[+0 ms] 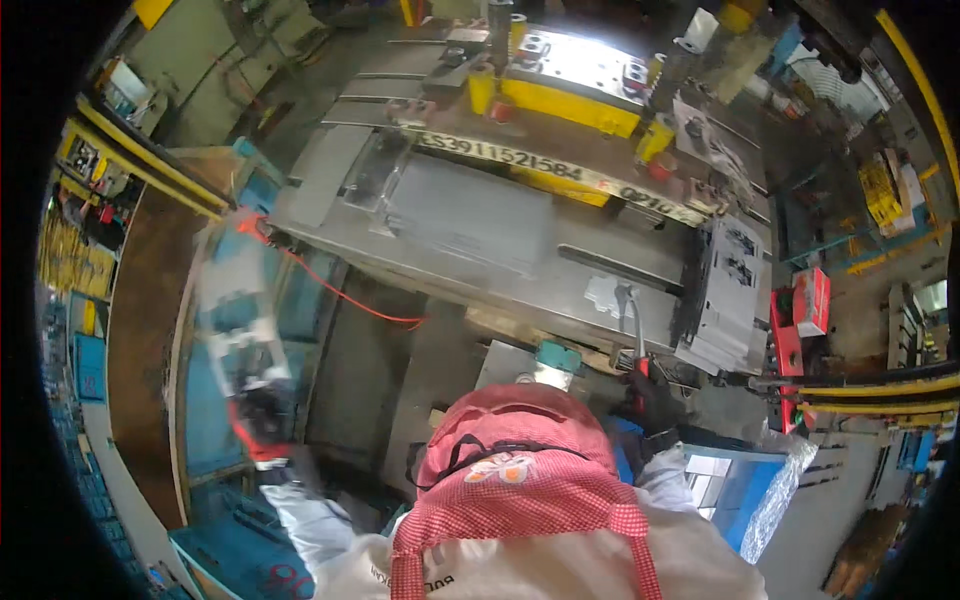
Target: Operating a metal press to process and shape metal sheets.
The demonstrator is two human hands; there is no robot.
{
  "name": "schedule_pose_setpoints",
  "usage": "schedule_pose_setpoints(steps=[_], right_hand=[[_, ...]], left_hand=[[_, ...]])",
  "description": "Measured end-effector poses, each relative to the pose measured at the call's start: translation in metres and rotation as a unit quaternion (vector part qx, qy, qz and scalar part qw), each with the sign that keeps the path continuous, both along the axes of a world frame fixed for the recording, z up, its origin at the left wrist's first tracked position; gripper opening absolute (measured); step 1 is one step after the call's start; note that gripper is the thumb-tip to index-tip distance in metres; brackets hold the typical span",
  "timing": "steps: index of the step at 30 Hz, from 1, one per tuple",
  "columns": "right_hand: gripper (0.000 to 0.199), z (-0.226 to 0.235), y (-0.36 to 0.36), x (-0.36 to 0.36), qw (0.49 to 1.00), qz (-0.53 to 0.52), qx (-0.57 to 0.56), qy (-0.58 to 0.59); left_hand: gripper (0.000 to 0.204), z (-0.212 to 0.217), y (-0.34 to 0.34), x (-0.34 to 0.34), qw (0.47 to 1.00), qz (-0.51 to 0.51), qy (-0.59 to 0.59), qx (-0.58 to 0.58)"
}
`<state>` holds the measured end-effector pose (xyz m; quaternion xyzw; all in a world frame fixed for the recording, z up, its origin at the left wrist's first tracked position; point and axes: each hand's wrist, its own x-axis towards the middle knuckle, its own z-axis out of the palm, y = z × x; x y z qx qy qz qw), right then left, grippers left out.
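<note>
On the left, my left hand (262,408), in a dark glove with a red cuff, is closed on the lower end of a thin sheet-metal part (240,310) with cutouts, blurred by motion. My right hand (652,398), also dark-gloved, grips a red-handled tool with a curved metal shaft (638,322). The shaft's tip is by a small pale metal piece (606,294) on the press bed (520,290). Across the bed lies a flat grey metal sheet (468,215), just in front of the die (570,105) with yellow blocks and posts.
Stacked grey sheet parts (728,295) stand at the bed's right end. An orange cord (345,297) hangs along the front left. Blue bins (235,550) are at lower left, and yellow-striped guard rails (880,395) project at right. Red checked cloth (510,440) covers my front.
</note>
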<state>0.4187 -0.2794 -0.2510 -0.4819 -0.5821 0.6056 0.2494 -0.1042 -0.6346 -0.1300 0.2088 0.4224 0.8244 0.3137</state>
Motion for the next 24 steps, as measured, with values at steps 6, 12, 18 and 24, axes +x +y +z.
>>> schedule_pose_setpoints(steps=[6,12,18,24], right_hand=[[0.035,0.058,0.018,-0.055,0.998,0.048,-0.041,0.027],[0.049,0.063,0.084,-0.130,0.982,0.164,0.095,0.019],[0.045,0.089,0.120,-0.161,0.976,0.184,-0.069,0.093],[0.054,0.135,0.068,-0.149,0.983,0.178,0.047,0.010]], left_hand=[[0.038,0.039,-0.128,-0.175,0.954,0.296,-0.028,-0.035],[0.035,-0.021,-0.002,-0.139,0.957,0.267,0.008,-0.111],[0.043,-0.042,0.160,0.039,0.955,-0.020,0.002,-0.296],[0.050,-0.052,0.271,0.178,0.986,-0.148,-0.066,-0.027]])
